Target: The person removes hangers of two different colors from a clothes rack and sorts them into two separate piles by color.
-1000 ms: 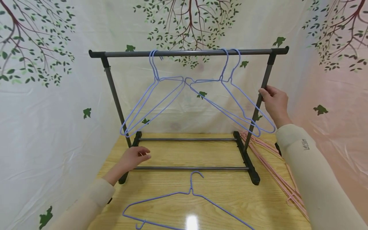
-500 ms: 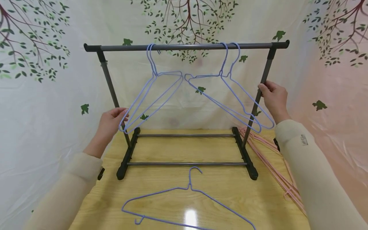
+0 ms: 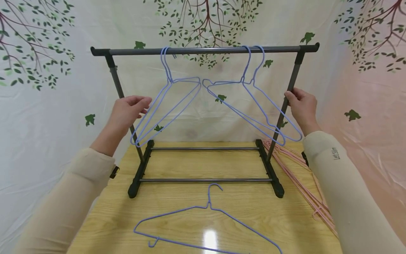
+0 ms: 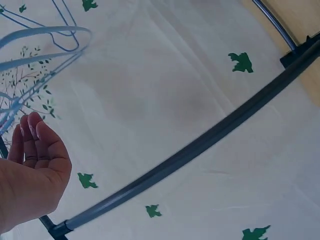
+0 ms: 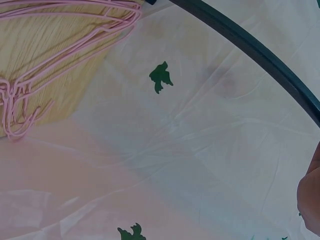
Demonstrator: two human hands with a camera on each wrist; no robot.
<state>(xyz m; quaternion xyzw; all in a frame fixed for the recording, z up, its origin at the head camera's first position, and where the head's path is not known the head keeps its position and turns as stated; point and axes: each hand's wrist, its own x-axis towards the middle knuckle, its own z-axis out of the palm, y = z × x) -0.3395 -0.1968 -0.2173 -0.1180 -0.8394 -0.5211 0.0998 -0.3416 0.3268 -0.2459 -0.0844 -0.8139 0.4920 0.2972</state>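
Note:
A dark metal garment rack (image 3: 203,51) stands on the wooden table with blue wire hangers on its top bar. Two blue hangers (image 3: 156,109) hang toward the left and two more blue hangers (image 3: 253,109) toward the right. My left hand (image 3: 125,111) is raised in front of the left post, beside the left pair; in the left wrist view its fingers (image 4: 35,142) are loosely bent with nothing between them. With thumb and fingers, my right hand (image 3: 302,106) grips the right post (image 3: 284,106) about halfway up. Only its edge shows in the right wrist view.
Another blue hanger (image 3: 177,211) lies flat on the table (image 3: 203,164) in front of the rack. A bundle of pink hangers (image 3: 304,192) lies at the right, beside the rack's foot. Behind hangs a pale curtain (image 3: 104,84) printed with leaves.
My left hand has risen from low by the left foot, past the left post, up to the left hangers. The right hand stays on its post, while the view has shifted slightly.

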